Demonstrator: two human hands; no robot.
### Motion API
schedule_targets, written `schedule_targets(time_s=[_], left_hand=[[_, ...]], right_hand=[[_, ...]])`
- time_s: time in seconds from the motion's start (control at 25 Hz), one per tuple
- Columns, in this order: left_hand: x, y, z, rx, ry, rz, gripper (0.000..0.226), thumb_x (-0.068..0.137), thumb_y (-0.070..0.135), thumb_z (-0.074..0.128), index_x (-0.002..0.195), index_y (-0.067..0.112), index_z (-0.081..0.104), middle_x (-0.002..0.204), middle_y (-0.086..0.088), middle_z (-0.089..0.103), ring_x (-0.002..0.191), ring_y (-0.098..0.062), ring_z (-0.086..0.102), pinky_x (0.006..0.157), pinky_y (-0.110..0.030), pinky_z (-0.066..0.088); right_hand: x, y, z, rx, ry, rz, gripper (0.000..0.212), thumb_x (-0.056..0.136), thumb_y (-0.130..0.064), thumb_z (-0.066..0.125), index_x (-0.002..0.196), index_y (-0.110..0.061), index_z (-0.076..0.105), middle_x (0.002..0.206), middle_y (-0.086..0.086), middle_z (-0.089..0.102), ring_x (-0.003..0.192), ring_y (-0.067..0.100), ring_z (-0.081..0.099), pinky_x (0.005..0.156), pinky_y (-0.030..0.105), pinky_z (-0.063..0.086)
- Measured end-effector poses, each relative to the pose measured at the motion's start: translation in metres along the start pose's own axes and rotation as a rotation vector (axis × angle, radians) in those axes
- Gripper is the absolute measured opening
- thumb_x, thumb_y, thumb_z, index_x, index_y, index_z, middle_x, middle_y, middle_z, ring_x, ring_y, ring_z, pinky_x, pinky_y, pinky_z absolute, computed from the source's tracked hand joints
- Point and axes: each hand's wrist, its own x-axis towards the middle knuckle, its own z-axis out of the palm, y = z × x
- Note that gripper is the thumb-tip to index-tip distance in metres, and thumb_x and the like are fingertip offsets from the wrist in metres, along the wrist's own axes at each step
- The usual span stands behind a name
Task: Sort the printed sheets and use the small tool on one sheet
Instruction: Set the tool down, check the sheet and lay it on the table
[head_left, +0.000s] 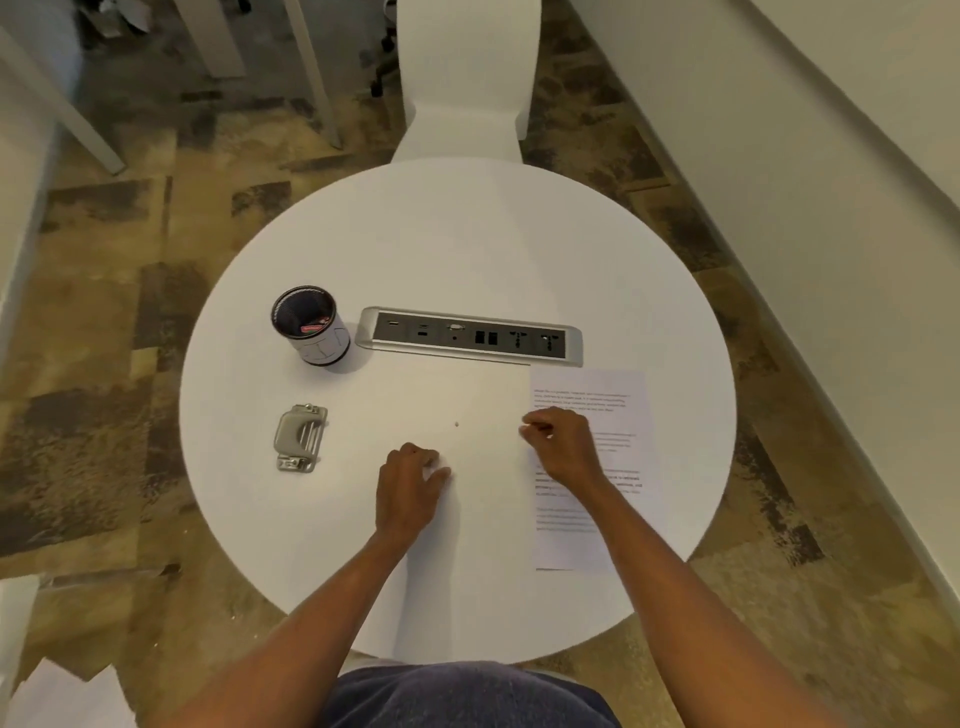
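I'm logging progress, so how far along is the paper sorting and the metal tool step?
Early to midway. One printed sheet lies face up at the right; a blank-looking sheet lies in front of the person. In hand: the left hand presses that sheet while the right hand pinches at the sheets' edges. Left: the small metal tool sits untouched at the table's left, so that step looks not yet done.

On the round table (467, 234), a pen cup (310, 326) stands left of the socket strip (471, 339). The hole punch (300, 437) lies nearer the person, below the cup. Printed sheets (618, 410) lie right, under the right hand (558, 441).
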Motion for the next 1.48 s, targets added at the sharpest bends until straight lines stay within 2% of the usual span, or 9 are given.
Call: schedule_targets(time_s=[0.32,0.6,0.8,0.88,1.08,1.2,1.32,1.4,1.48], left_hand=[[0.002,-0.006,-0.004,0.149,-0.047,0.183,0.014,0.084,0.020,0.066,0.093,0.012,0.073,0.096,-0.003,0.067,0.089,-0.027,0.056,0.075,-0.034,0.042],[0.003,-0.012,0.000,0.247,-0.013,0.290,0.013,0.087,0.014,0.060,0.085,0.012,0.073,0.087,-0.002,0.066,0.083,-0.025,0.056,0.068,-0.029,0.030],[0.006,-0.009,-0.002,0.291,-0.041,0.309,0.020,0.088,0.009,0.055,0.079,0.007,0.073,0.080,-0.005,0.066,0.079,-0.027,0.056,0.069,-0.036,0.038],[0.005,-0.005,-0.002,0.336,-0.051,0.320,0.021,0.087,0.004,0.054,0.073,0.006,0.070,0.075,-0.008,0.064,0.075,-0.029,0.056,0.068,-0.037,0.039],[0.003,0.005,-0.008,0.447,-0.081,0.346,0.017,0.071,-0.010,0.065,0.062,0.004,0.062,0.064,-0.011,0.060,0.064,-0.030,0.055,0.060,-0.034,0.041],[0.001,0.008,-0.011,0.479,-0.112,0.395,0.022,0.057,-0.013,0.072,0.056,0.005,0.059,0.057,-0.009,0.058,0.055,-0.028,0.054,0.053,-0.030,0.040],[0.012,0.000,-0.008,0.285,-0.143,0.303,0.011,0.077,-0.004,0.061,0.070,0.003,0.066,0.072,-0.011,0.064,0.070,-0.028,0.058,0.060,-0.035,0.043],[0.018,-0.008,-0.009,0.053,-0.160,0.109,0.017,0.085,0.003,0.055,0.080,0.005,0.071,0.084,-0.009,0.069,0.080,-0.024,0.061,0.069,-0.036,0.048],[0.019,-0.015,-0.010,-0.099,-0.124,0.031,0.015,0.083,0.002,0.059,0.082,0.006,0.073,0.086,-0.008,0.071,0.082,-0.021,0.064,0.073,-0.035,0.051]], right_hand=[[0.022,-0.030,0.069,-0.125,-0.199,-0.048,0.022,0.088,-0.013,0.067,0.107,-0.003,0.072,0.110,0.012,0.073,0.100,0.026,0.067,0.090,0.038,0.053],[0.030,-0.036,0.083,-0.333,-0.237,-0.123,0.023,0.095,-0.014,0.057,0.080,0.000,0.068,0.090,0.012,0.068,0.084,0.028,0.062,0.076,0.041,0.050],[0.034,-0.036,0.087,-0.471,-0.250,-0.163,0.022,0.097,-0.015,0.050,0.098,-0.003,0.069,0.096,0.012,0.067,0.090,0.026,0.060,0.077,0.037,0.049],[0.034,-0.037,0.090,-0.523,-0.243,-0.192,0.023,0.097,-0.012,0.048,0.096,-0.003,0.069,0.094,0.012,0.066,0.088,0.025,0.059,0.074,0.036,0.049],[0.038,-0.045,0.092,-0.604,-0.255,-0.213,0.013,0.091,-0.002,0.054,0.088,-0.001,0.067,0.089,0.013,0.067,0.082,0.025,0.061,0.073,0.038,0.054],[0.038,-0.045,0.094,-0.658,-0.290,-0.203,0.009,0.090,-0.002,0.056,0.084,-0.003,0.062,0.088,0.011,0.064,0.079,0.026,0.062,0.065,0.033,0.048],[0.040,-0.045,0.093,-0.632,-0.344,-0.134,0.012,0.091,-0.004,0.052,0.080,-0.007,0.056,0.086,0.009,0.060,0.079,0.027,0.061,0.064,0.032,0.043],[0.046,-0.045,0.085,-0.450,-0.340,-0.006,0.014,0.090,-0.002,0.052,0.087,-0.003,0.065,0.092,0.009,0.066,0.084,0.026,0.063,0.073,0.037,0.051],[0.051,-0.041,0.069,-0.189,-0.291,0.107,0.018,0.091,0.000,0.052,0.089,-0.001,0.070,0.091,0.007,0.068,0.083,0.021,0.062,0.075,0.036,0.054]])
